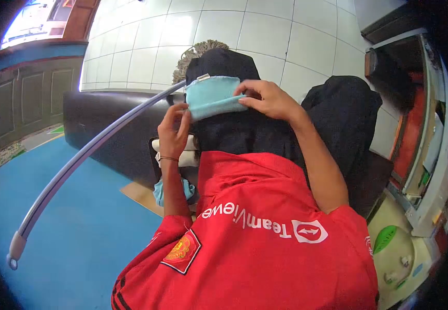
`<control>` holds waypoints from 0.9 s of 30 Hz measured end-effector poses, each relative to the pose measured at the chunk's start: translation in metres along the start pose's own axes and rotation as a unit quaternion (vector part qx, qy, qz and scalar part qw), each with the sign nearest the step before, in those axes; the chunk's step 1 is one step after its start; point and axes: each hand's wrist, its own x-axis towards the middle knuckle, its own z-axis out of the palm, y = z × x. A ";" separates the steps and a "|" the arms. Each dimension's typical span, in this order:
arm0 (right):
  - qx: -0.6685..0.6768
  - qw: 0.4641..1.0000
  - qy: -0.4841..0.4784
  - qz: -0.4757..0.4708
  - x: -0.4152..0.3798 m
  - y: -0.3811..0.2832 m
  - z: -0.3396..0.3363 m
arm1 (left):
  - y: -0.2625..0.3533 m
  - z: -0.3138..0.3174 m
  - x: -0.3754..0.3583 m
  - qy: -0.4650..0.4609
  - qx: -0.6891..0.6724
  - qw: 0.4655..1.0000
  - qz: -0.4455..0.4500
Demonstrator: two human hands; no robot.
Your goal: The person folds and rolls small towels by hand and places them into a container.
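Observation:
A light blue cloth (213, 91), with a small pale tag at its top edge, lies over my dark-trousered knee. Its lower part is turned up into a flat fold. At the cloth's left end, my left hand (174, 129) pinches the folded edge between thumb and fingers. My right hand (270, 99) grips the right end of the fold, thumb below and fingers above. Below my left wrist, white rolled cloth (187, 155) sits in a dark container, partly hidden by my forearm. A second light blue cloth (187, 189) lies bunched near that forearm.
A mop's long grey handle (97, 147) slants across the left side, and its string head (202, 51) rests beyond my knee. A dark bench (110, 124) stretches to the left. Pale tiles (265, 31) cover the floor ahead. An open cabinet (415, 119) stands at the right.

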 end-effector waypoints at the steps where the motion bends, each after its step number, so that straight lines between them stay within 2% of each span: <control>1: 0.013 1.000 -0.003 0.011 -0.002 -0.005 -0.002 | -0.001 0.000 0.000 0.007 -0.023 1.000 -0.003; 3: 0.027 0.999 -0.006 0.021 -0.002 -0.009 -0.003 | 0.002 0.001 -0.001 0.015 -0.044 0.999 -0.007; 6: 0.047 0.999 -0.022 0.013 0.000 -0.007 -0.002 | 0.013 -0.001 -0.003 0.005 0.003 1.000 -0.014; 8: 0.020 0.999 -0.026 -0.008 0.000 -0.002 -0.001 | 0.017 -0.001 -0.001 -0.038 0.104 0.994 0.014; 9: 0.020 0.999 -0.023 -0.007 0.000 0.001 -0.001 | 0.017 0.001 -0.001 -0.030 0.079 0.994 0.073; 10: 0.022 0.999 -0.019 -0.017 0.001 0.003 -0.001 | 0.017 0.001 -0.001 -0.032 0.079 0.994 0.075; 12: 0.024 0.999 -0.012 -0.028 0.000 0.003 -0.004 | 0.017 -0.006 -0.001 -0.089 0.104 0.991 -0.010; 15: 0.016 0.999 -0.046 0.006 -0.002 0.000 -0.009 | 0.013 -0.009 -0.002 -0.118 0.046 0.992 0.021; 22: -0.054 0.997 -0.016 -0.047 -0.002 0.004 -0.003 | 0.007 -0.012 0.000 -0.127 0.113 0.984 0.047; 24: -0.066 0.996 -0.018 -0.050 -0.002 0.006 -0.004 | 0.006 -0.010 0.000 -0.085 0.134 0.981 0.110; 27: -0.085 0.992 0.016 -0.092 -0.002 0.009 -0.003 | 0.008 -0.010 0.001 -0.066 0.121 0.984 0.114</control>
